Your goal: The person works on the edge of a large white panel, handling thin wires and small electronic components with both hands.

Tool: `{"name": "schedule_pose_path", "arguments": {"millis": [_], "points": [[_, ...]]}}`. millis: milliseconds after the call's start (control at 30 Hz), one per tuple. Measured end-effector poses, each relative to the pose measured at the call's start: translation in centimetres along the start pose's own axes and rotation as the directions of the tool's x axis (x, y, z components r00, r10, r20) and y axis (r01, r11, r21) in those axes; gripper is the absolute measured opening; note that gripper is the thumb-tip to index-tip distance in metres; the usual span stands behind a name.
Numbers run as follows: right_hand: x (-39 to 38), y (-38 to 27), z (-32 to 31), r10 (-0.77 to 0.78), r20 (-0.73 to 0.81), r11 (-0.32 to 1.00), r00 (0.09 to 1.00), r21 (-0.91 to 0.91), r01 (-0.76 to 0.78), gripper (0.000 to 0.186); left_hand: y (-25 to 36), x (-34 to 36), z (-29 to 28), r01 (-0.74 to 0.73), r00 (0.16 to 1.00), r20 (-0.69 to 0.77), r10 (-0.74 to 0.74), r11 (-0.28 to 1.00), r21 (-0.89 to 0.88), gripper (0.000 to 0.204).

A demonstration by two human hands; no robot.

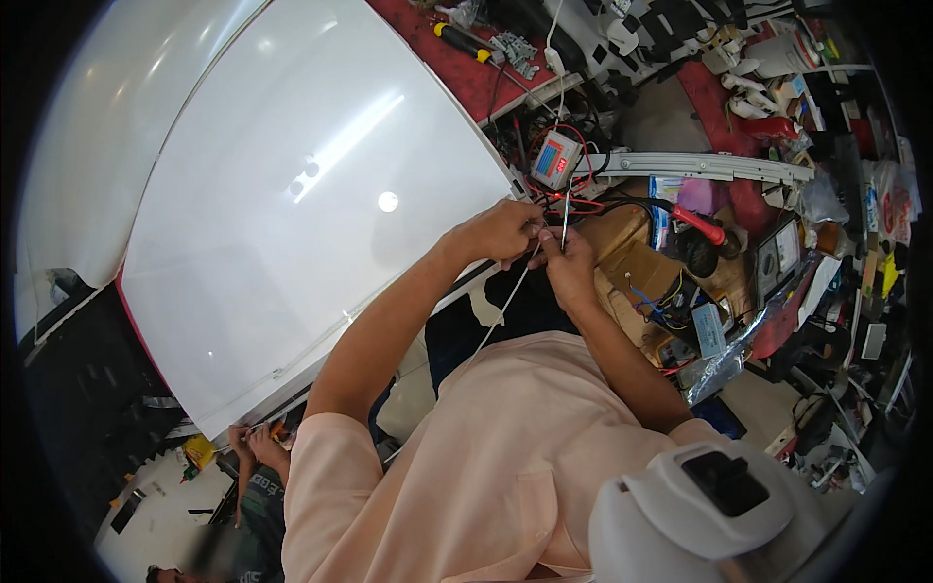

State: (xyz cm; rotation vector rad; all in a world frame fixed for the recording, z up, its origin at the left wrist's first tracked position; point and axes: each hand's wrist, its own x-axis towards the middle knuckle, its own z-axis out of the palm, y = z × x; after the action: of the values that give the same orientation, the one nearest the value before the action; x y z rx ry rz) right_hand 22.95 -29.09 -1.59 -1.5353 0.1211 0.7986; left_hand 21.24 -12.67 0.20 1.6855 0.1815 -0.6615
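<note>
A large glossy white panel (321, 194) fills the left and middle. At its right corner my left hand (503, 231) has its fingers closed in a pinch, and what they hold is too small to make out. Close beside it, my right hand (569, 264) is closed on a slim metallic tool (567, 216) that points away from me; its exact kind is unclear. A thin white cord (503, 313) rises past my shirt to the fingers of both hands. Just beyond them sits a small white box with a lit red display (555, 161), red wires around it.
A yellow-and-black screwdriver (462, 43) and several screws (515, 53) lie on the red surface beyond. To the right are a metal rail (700, 165), a red-handled tool (698, 223), cardboard (632, 267) and loose wires. Another person's hands (260, 449) work at the panel's near left corner.
</note>
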Motion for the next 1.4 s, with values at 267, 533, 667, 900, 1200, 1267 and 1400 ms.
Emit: {"name": "schedule_pose_path", "arguments": {"millis": [267,533,667,900,1200,1267,1400], "points": [[-0.3,-0.9,0.1,-0.028,0.014,0.999,1.000,-0.042,0.028,0.014,0.1,0.5,-0.8,0.100,0.990,0.105,-0.097,0.995,-0.021,0.017],[0.4,-0.2,-1.1,-0.069,0.139,0.994,0.988,-0.076,0.080,0.013,-0.7,0.5,-1.2,0.027,0.992,0.124,-0.022,0.999,-0.037,0.018],[0.1,-0.1,-0.8,-0.053,0.101,0.999,0.993,0.013,0.052,0.012,-1.0,0.7,-0.8,0.011,0.995,0.099,-0.004,0.997,-0.071,0.020],[0.6,0.9,-1.4,-0.050,0.119,0.997,0.992,0.064,0.043,0.012,-0.9,0.6,-0.3,-0.029,0.998,0.049,0.031,0.998,-0.051,0.024],[0.0,1.2,-0.5,-0.054,0.032,0.990,0.998,0.129,0.050,0.012,-0.7,0.4,0.6,-0.034,0.998,-0.054,0.031,0.997,-0.067,0.020],[0.0,1.3,-0.3,-0.081,-0.001,0.990,0.997,0.118,0.080,0.013,-0.8,0.3,1.1,-0.037,0.996,-0.082,0.032,0.997,-0.060,0.020],[0.0,0.6,-1.1,-0.009,0.080,0.997,0.997,0.081,0.002,0.015,-1.0,1.1,-0.6,-0.047,0.994,0.097,0.046,0.999,0.003,0.020]]}}
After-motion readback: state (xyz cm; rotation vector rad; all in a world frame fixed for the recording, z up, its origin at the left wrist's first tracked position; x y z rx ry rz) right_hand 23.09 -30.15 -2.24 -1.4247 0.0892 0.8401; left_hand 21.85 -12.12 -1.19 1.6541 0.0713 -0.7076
